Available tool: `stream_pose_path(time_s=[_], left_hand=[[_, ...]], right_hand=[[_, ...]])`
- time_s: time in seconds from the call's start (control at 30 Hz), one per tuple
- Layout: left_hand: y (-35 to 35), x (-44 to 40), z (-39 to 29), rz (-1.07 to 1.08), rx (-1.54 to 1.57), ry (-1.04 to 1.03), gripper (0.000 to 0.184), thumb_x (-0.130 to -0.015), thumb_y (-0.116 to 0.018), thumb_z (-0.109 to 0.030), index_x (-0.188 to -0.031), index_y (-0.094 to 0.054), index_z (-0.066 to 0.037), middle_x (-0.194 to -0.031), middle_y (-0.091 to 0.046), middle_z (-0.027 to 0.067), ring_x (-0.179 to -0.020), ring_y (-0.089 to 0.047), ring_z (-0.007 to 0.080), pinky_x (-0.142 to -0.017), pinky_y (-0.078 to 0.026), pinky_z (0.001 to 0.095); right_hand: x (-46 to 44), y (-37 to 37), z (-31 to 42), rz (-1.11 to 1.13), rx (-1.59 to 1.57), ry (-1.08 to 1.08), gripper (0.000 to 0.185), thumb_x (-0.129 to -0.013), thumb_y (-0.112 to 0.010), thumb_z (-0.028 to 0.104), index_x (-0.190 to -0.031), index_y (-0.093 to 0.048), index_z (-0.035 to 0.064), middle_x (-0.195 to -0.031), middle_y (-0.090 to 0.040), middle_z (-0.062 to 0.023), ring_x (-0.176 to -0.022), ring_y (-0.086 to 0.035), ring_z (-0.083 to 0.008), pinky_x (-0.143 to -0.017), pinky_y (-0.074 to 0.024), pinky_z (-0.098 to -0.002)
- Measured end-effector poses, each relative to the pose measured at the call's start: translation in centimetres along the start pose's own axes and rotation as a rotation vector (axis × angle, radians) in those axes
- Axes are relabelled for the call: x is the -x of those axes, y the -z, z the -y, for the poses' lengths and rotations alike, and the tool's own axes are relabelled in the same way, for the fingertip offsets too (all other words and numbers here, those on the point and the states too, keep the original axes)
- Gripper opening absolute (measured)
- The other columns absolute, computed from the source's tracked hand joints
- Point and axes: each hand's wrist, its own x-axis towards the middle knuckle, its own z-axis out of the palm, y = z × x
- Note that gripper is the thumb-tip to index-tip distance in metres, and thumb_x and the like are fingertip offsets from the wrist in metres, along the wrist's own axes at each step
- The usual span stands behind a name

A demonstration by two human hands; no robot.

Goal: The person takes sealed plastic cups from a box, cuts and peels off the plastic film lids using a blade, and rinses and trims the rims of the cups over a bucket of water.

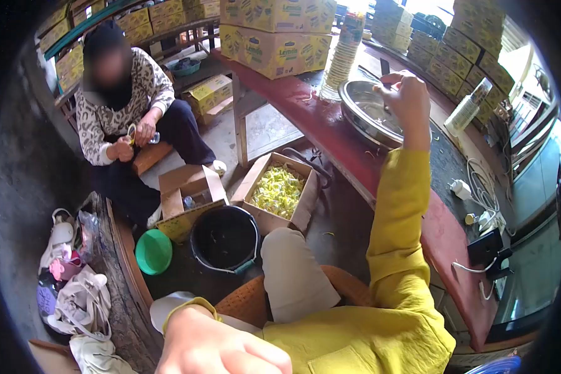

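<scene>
My right hand (408,103) is raised over the rim of a shiny metal bowl (373,132) on the red-edged table. Its fingers are bent together in a pinch, and anything between them is too small to name. Close to the camera at the bottom, my left hand (221,346) is curled with its knuckles up. The fingertips are hidden, so I cannot see what it holds, if anything. Behind the bowl stands a tall clear container (343,59) filled with stacked pale pieces.
A cardboard box of yellow-green pieces (280,190), a black bucket (224,240) and a green basin (153,252) stand on the floor. Yellow printed cartons (274,51) sit on the red table (293,87). A seated person (131,93) works opposite. White cables (486,193) lie at right.
</scene>
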Motion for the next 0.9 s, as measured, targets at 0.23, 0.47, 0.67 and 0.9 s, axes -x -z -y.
stream_pose_path(time_s=[0.23, 0.47, 0.67, 0.9], left_hand=[[-1.3, 1.3, -2.5, 0.008, -0.074, -0.11, 0.018, -0.081, -0.055, -0.013, -0.063, -0.053, -0.016, -0.068, -0.048, -0.0054, -0.059, -0.046, 0.0114, -0.051, -0.032, 0.029], [1.2, 8.5, -3.7, -0.098, -0.227, -0.162, 0.05, -0.071, -0.065, -0.057, -0.074, -0.058, -0.008, -0.07, -0.046, 0.0026, -0.059, -0.043, 0.0162, -0.055, -0.034, 0.0285], [8.9, 21.1, -4.1, -0.929, -0.473, 0.468, 0.048, -0.088, -0.041, -0.052, -0.099, -0.046, -0.005, -0.079, -0.043, 0.0009, -0.07, -0.042, 0.0107, -0.063, -0.035, 0.0229], [17.5, 37.4, 0.4, -1.858, -0.391, 0.415, 0.026, -0.084, -0.055, -0.036, -0.097, -0.054, -0.013, -0.076, -0.048, -0.0048, -0.069, -0.046, 0.0071, -0.059, -0.036, 0.0222]], right_hand=[[-4.9, -4.5, -4.5, 0.66, 0.479, 0.178, 0.027, -0.061, -0.073, 0.02, -0.085, -0.068, 0.0079, -0.087, -0.065, -0.0085, -0.083, -0.062, -0.0211, -0.073, -0.0476, -0.0305], [-4.7, -7.6, -7.8, 0.637, 0.5, 0.267, 0.029, -0.062, -0.073, 0.017, -0.088, -0.066, 0.0068, -0.088, -0.063, -0.0068, -0.081, -0.058, -0.0182, -0.071, -0.0453, -0.0291], [-6.7, -7.9, -11.6, 0.587, 0.357, 0.407, 0.03, -0.063, -0.073, 0.015, -0.091, -0.066, 0.0058, -0.089, -0.06, -0.0054, -0.079, -0.055, -0.0158, -0.069, -0.0433, -0.028], [-8.5, -6.3, -15.1, 0.483, 0.078, 0.527, 0.032, -0.064, -0.073, 0.012, -0.094, -0.065, 0.0047, -0.091, -0.057, -0.0037, -0.077, -0.051, -0.013, -0.067, -0.0409, -0.0266]])
